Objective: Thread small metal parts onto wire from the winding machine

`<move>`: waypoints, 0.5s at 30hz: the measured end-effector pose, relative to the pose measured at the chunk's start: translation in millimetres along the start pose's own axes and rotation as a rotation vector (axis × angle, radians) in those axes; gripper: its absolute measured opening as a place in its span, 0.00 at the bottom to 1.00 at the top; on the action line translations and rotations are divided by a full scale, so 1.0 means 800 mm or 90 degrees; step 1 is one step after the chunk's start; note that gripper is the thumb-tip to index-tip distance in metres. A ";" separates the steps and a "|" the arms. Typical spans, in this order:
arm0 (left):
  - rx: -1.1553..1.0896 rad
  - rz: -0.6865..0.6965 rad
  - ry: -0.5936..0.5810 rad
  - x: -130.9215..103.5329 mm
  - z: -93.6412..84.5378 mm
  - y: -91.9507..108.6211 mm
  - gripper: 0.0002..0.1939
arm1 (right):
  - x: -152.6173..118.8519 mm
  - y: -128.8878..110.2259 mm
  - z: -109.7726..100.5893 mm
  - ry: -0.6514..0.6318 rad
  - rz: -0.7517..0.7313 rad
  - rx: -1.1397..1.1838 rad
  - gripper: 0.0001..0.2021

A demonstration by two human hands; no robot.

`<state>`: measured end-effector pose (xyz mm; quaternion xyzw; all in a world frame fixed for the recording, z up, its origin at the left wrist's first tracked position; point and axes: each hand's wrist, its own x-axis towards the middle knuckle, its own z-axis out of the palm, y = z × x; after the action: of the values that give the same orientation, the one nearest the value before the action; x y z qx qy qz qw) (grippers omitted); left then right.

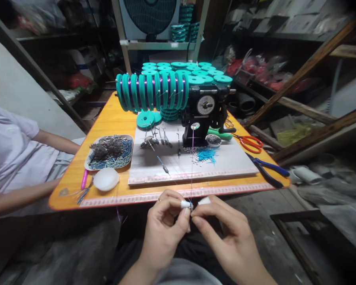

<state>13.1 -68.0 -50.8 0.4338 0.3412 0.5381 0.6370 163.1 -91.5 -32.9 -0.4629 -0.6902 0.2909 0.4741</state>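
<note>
My left hand [167, 225] and my right hand [225, 229] meet just below the table's front edge. Thumb and forefinger of my left hand pinch a small fitting [190, 206] on a thin purple line [192, 166]. That line runs up to a black winding machine [200, 114]. The fingertips of my right hand are pressed together right beside the fitting; what they hold is too small to name. White tape wraps a finger of each hand. Teal spools [151, 92] sit in a row on the machine's shaft. Several weighted pieces [165, 168] lie on a white board [151, 178].
On the orange table [106, 114] are a tray of metal pieces [111, 152], a white bowl [106, 180], blue pliers [273, 167] and red-handled scissors [250, 143]. Another person's arms [53, 188] are at the left. More teal spools [195, 79] stand behind the machine.
</note>
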 end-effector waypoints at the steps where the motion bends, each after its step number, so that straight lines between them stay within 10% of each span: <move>1: -0.012 -0.008 -0.005 0.000 0.000 0.000 0.05 | 0.000 0.001 0.000 0.002 0.004 -0.001 0.07; 10: -0.094 -0.063 -0.055 0.001 -0.002 -0.005 0.04 | -0.003 0.009 0.007 0.002 0.181 0.319 0.06; 15: -0.110 -0.074 -0.051 0.004 0.000 -0.003 0.03 | -0.004 0.005 0.008 0.047 0.115 0.213 0.06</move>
<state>14.5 -65.1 -52.8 0.3778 0.2921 0.5100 0.7155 159.3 -92.3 -39.7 -0.4481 -0.5702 0.4258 0.5412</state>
